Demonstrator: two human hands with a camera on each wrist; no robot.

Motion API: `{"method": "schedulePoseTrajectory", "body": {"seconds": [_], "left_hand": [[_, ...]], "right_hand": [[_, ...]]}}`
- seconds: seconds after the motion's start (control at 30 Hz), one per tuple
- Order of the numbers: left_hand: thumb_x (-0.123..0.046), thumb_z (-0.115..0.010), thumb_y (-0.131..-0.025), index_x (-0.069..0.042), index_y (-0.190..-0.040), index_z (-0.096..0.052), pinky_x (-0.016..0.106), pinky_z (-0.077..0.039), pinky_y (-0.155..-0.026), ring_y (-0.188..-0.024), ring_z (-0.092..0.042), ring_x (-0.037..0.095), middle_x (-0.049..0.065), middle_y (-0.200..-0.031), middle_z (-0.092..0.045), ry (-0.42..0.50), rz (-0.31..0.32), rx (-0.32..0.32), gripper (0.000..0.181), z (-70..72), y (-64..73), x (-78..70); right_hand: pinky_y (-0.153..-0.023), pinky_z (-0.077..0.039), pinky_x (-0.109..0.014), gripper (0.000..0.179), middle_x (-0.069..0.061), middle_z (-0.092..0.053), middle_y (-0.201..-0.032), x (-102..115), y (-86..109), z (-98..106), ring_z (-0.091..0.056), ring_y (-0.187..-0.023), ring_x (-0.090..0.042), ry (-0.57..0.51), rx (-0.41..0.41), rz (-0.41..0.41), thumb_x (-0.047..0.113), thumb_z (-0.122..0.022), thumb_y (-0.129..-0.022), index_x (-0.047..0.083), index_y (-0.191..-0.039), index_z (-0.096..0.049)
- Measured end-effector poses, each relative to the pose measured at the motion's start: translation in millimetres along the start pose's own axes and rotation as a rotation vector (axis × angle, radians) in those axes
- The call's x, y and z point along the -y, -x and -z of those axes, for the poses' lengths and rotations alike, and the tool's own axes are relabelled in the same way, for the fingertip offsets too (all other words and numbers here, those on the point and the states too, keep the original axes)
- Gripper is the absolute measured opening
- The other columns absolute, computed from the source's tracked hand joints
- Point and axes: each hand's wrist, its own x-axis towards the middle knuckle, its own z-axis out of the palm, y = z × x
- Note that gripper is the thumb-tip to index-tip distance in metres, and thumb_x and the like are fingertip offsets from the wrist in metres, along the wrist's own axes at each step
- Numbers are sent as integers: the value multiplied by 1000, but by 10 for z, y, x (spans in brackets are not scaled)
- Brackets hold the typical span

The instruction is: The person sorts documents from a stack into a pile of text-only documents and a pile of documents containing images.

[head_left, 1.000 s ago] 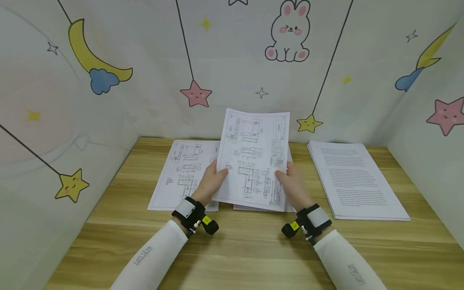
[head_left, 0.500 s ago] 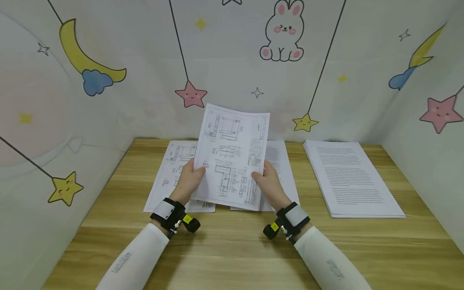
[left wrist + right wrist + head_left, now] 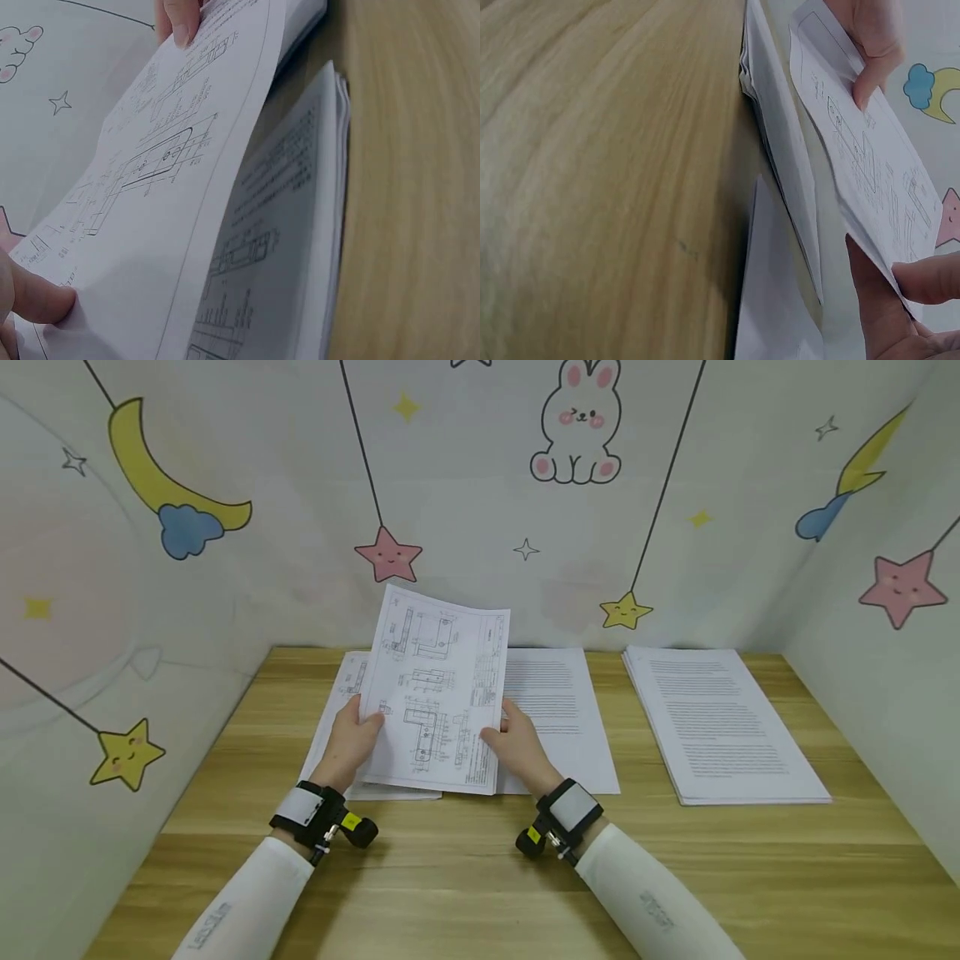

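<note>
A white sheet of paper point(image 3: 438, 685) with a printed technical drawing is held up, tilted, above the table. My left hand point(image 3: 348, 742) pinches its left edge, thumb point(image 3: 45, 298) on the printed face. At the right edge, my right hand point(image 3: 521, 747) pinches it between the thumb point(image 3: 930, 279) on the front and fingers behind. Under the held sheet lies a stack of drawings point(image 3: 330, 727), mostly covered in the head view; its layered edge point(image 3: 341, 150) shows in the left wrist view. Just right of it is a stack of text pages point(image 3: 558, 710), partly overlapped by the held sheet.
A thicker stack of printed text pages point(image 3: 723, 727) lies on the right side of the wooden table point(image 3: 465, 877). Behind the table stands a pale wall point(image 3: 465, 468) with cartoon stars, a moon and a rabbit. Both wrists wear black camera straps point(image 3: 309, 812).
Both hands have carried the drawing sheet leftward, from over the middle text stack to over the left drawing stack. More of the middle text stack now shows. The head view has shifted slightly.
</note>
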Motion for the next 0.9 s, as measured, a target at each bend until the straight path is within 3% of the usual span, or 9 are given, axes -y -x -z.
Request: {"method": "schedulePoseTrajectory", "body": {"seconds": [0.17, 0.4, 0.57, 0.9], "left_hand": [[-17, -36, -105, -3, -156, -21, 54, -24, -122, -145, -33, 33, 20, -155, -36, -68, 5, -14, 55, 66, -41, 54], [-15, -33, -104, 2, -158, -7, 57, -24, -121, -149, -27, 41, 27, -161, -23, -212, 25, -55, 62, 201, -39, 153], [-13, -32, -105, 3, -157, -8, 57, -26, -120, -148, -29, 42, 29, -160, -24, -216, 45, -71, 60, 265, -22, 221], [-12, -30, -104, 5, -156, -10, 59, -27, -119, -146, -30, 44, 31, -158, -27, -232, 57, -98, 58, 399, -50, 286]], "right_hand": [[-72, -55, -28, 66, -20, -68, -120, -9, -46, -103, -70, -91, -21, 89, 21, 28, 9, -56, -97, 7, -156, -27], [-59, -47, -21, 58, -18, -72, -111, -17, -114, -264, -67, -77, -14, 158, 54, 84, 9, -58, -96, 6, -150, -38], [-57, -46, -21, 62, -17, -73, -108, -27, -131, -371, -64, -74, -11, 205, 79, 129, 5, -58, -95, 2, -152, -33], [-55, -56, -24, 72, -18, -66, -110, 1, -118, -508, -66, -77, -15, 210, 119, 105, 4, -60, -93, -3, -155, -23]]}}
